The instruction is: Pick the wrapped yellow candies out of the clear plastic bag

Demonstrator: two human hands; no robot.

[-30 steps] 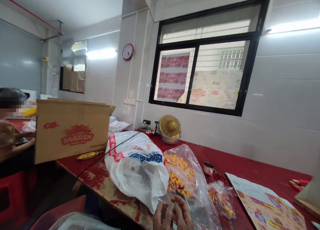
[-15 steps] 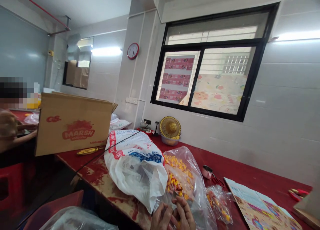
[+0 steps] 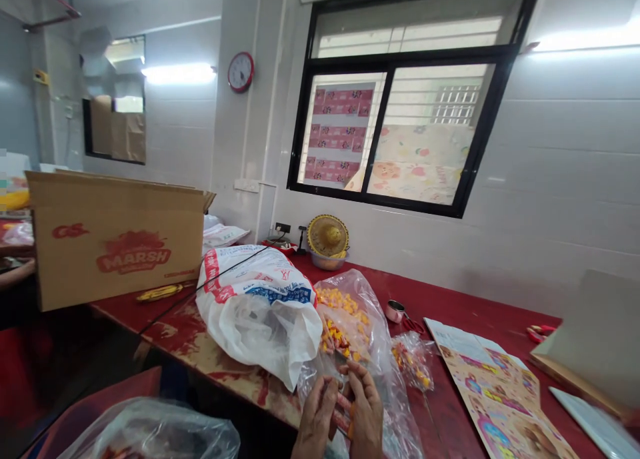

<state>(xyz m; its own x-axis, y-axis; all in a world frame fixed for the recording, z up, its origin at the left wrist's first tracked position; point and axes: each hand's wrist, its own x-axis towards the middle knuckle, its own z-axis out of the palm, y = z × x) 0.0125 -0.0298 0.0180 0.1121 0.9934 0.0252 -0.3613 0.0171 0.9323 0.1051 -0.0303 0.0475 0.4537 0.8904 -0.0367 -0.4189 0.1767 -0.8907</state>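
left hand (image 3: 315, 419) and right hand (image 3: 366, 414) low in frame, fingers curled in, tips of both pinching one red-orange wrapped sweet (image 3: 342, 406). It sits just in front of the clear candy bag (image 3: 350, 312) on the red surface (image 3: 475, 312) (white sack (image 3: 255, 306) leans against the bag). Looks like single-piece fiddling, mid-step; a regrip would need fine fingertip control

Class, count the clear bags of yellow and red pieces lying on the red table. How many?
2. The large bag lies against the white sack; the small bag lies just right of it. Others may hide behind the sack.
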